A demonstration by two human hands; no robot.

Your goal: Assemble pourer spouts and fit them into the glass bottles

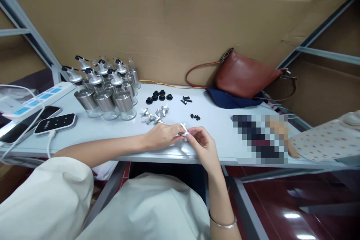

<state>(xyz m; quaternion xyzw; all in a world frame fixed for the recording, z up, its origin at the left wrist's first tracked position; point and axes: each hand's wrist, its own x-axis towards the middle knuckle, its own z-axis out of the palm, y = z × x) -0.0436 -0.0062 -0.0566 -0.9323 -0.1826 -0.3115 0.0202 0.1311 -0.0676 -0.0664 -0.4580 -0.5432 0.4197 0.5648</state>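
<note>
My left hand (pixel 161 135) and my right hand (pixel 204 145) meet over the front of the table, both closed on one small silver pourer spout (pixel 184 129). Its thin tube points up between my fingertips, and its lower part is partly hidden by them. Just beyond my left hand lie several more silver spouts (pixel 158 114) in a loose group. Farther back are several black stoppers (pixel 159 96), with a few thin black strips (pixel 186 100) to their right. Some tiny black pieces (pixel 195 116) lie beyond my right hand.
Several glass-and-steel bottles (pixel 107 99), many with spouts, stand at the left. Nearby are a power strip (pixel 42 99), a phone (pixel 28 122) and a cabled device (pixel 55 123). A brown bag (pixel 244 75) rests on dark blue cloth (pixel 222 99). Cardboard (pixel 168 26) closes the back.
</note>
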